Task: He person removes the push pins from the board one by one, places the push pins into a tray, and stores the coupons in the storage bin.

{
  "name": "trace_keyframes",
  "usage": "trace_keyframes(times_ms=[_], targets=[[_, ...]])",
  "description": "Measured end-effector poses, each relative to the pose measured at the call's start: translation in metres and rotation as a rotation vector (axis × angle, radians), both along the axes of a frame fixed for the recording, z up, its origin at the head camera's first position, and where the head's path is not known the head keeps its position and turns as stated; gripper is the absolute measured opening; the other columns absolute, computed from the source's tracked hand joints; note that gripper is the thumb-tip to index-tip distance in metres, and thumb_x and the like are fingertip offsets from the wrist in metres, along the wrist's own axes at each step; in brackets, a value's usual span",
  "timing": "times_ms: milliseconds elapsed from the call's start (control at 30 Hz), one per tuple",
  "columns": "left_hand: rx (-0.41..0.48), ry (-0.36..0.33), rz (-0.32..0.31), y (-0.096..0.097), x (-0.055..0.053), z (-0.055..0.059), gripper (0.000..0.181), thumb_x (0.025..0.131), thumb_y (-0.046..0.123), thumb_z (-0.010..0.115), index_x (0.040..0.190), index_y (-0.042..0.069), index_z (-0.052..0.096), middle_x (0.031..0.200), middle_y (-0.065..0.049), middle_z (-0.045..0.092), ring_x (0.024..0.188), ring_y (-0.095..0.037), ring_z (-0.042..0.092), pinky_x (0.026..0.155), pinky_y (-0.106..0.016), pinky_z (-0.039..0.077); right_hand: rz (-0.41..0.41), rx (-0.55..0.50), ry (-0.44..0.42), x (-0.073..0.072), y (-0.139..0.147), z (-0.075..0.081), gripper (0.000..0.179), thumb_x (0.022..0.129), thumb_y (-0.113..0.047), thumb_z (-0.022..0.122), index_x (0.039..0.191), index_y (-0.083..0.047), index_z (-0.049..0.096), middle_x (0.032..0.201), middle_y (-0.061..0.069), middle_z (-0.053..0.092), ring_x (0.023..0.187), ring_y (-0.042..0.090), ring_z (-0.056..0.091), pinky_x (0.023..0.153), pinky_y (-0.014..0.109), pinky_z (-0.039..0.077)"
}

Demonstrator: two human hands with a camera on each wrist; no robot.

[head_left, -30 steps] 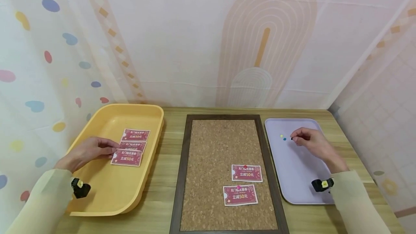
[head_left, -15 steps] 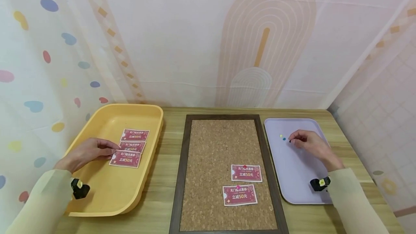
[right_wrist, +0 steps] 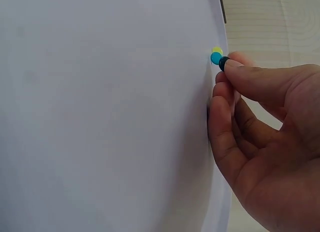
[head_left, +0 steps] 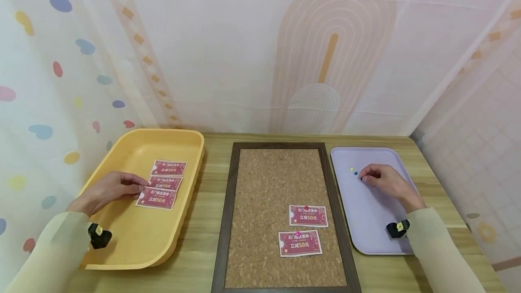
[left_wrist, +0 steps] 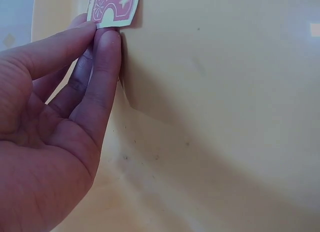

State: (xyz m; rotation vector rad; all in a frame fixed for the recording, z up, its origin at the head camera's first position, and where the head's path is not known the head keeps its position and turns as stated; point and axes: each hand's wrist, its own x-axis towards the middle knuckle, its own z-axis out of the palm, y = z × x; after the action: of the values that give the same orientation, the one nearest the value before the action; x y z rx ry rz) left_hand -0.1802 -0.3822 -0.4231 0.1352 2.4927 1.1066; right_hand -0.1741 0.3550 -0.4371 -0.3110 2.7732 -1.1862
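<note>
My left hand [head_left: 109,191] pinches the left corner of a dark pink coupon [head_left: 157,198] inside the yellow basin [head_left: 134,243]. Its thumb and fingertips meet at the edge of that coupon [left_wrist: 112,6] in the left wrist view. Behind it lie two more coupons, a partly covered one [head_left: 164,183] and a farther one [head_left: 169,168]. Over the lilac tray [head_left: 376,225], my right hand [head_left: 387,181] pinches a dark pushpin [right_wrist: 223,64] between thumb and fingers. A blue pushpin [head_left: 356,173] and a yellow pushpin [head_left: 352,169] lie just left of those fingertips.
Between basin and tray lies a dark-framed corkboard [head_left: 281,180]. Two coupons are pinned on its right half: an upper one [head_left: 308,217] with a red pushpin, a lower one [head_left: 300,244] with a pink pushpin. A patterned curtain [head_left: 228,49] hangs behind the wooden table [head_left: 215,166].
My right hand has shifted a little left and nearer, with the dark pushpin still pinched. My left hand stays almost in place, holding the coupon.
</note>
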Motion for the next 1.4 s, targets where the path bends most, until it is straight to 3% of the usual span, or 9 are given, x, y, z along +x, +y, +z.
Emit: trace_keyframes(times_ms=[267, 500, 667, 800, 900, 1000, 1200, 1400], targets=[[0.001, 0.006, 0.010, 0.000, 0.001, -0.001, 0.032, 0.103, 0.010, 0.064, 0.126, -0.012, 0.066, 0.118, -0.020, 0.070, 0.092, -0.013, 0.064, 0.079, -0.024, 0.055, 0.006, 0.027, 0.010, -0.001, -0.001, -0.002, 0.007, 0.097, 0.005, 0.064, 0.099, 0.004, 0.071, 0.096, 0.011, 0.069, 0.083, 0.012, 0.053, 0.071, 0.022, 0.045], [-0.038, 0.043, 0.042, 0.001, 0.004, 0.009, 0.040, 0.101, 0.019, 0.069, 0.128, -0.010, 0.064, 0.121, -0.021, 0.069, 0.094, -0.017, 0.064, 0.080, -0.022, 0.056, 0.000, 0.035, 0.009, -0.004, -0.001, 0.000, 0.008, 0.096, 0.005, 0.064, 0.102, 0.006, 0.070, 0.094, 0.011, 0.068, 0.083, 0.016, 0.054, 0.071, 0.023, 0.046], [-0.100, 0.130, 0.085, 0.006, 0.009, 0.024, 0.047, 0.102, 0.025, 0.067, 0.133, -0.009, 0.060, 0.130, -0.027, 0.062, 0.099, -0.018, 0.061, 0.077, -0.020, 0.052, -0.006, 0.049, 0.023, -0.001, -0.001, 0.002, 0.009, 0.096, 0.004, 0.066, 0.103, 0.005, 0.070, 0.095, 0.011, 0.069, 0.085, 0.016, 0.056, 0.072, 0.023, 0.047], [-0.141, 0.231, 0.139, 0.017, 0.015, 0.036, 0.053, 0.104, 0.036, 0.064, 0.135, -0.006, 0.059, 0.134, -0.028, 0.061, 0.098, 0.000, 0.056, 0.076, -0.014, 0.046, -0.017, 0.052, 0.039, 0.003, -0.002, 0.007, 0.010, 0.096, 0.003, 0.065, 0.104, 0.005, 0.070, 0.096, 0.012, 0.069, 0.084, 0.017, 0.057, 0.070, 0.024, 0.048], [-0.143, 0.324, 0.173, 0.031, 0.022, 0.045, 0.052, 0.104, 0.039, 0.063, 0.134, -0.003, 0.060, 0.130, -0.027, 0.065, 0.092, 0.015, 0.050, 0.074, -0.009, 0.044, -0.022, 0.050, 0.050, 0.008, -0.005, 0.014, 0.011, 0.098, 0.001, 0.064, 0.106, 0.006, 0.069, 0.096, 0.013, 0.070, 0.083, 0.017, 0.057, 0.068, 0.024, 0.048], [-0.115, 0.398, 0.195, 0.051, 0.030, 0.055, 0.052, 0.104, 0.041, 0.062, 0.135, -0.001, 0.061, 0.129, -0.025, 0.066, 0.091, 0.020, 0.049, 0.074, -0.007, 0.043, -0.033, 0.049, 0.059, 0.013, -0.008, 0.021, 0.013, 0.101, -0.003, 0.064, 0.109, 0.006, 0.068, 0.096, 0.015, 0.070, 0.082, 0.016, 0.056, 0.068, 0.024, 0.047], [-0.025, 0.500, 0.211, 0.099, 0.046, 0.073, 0.046, 0.103, 0.040, 0.064, 0.134, 0.005, 0.064, 0.124, -0.013, 0.069, 0.095, 0.012, 0.057, 0.078, -0.006, 0.044, -0.055, 0.048, 0.125, 0.024, -0.015, 0.030, 0.017, 0.104, -0.010, 0.063, 0.111, 0.004, 0.068, 0.096, 0.013, 0.069, 0.082, 0.014, 0.055, 0.068, 0.023, 0.046], [0.058, 0.579, 0.188, 0.139, 0.063, 0.082, 0.030, 0.102, 0.032, 0.068, 0.124, 0.011, 0.070, 0.113, 0.000, 0.073, 0.098, 0.006, 0.064, 0.080, -0.010, 0.048, -0.068, 0.036, 0.209, 0.037, -0.025, 0.035, 0.015, 0.104, -0.011, 0.063, 0.108, 0.002, 0.070, 0.093, 0.009, 0.068, 0.078, 0.010, 0.052, 0.065, 0.023, 0.044]])
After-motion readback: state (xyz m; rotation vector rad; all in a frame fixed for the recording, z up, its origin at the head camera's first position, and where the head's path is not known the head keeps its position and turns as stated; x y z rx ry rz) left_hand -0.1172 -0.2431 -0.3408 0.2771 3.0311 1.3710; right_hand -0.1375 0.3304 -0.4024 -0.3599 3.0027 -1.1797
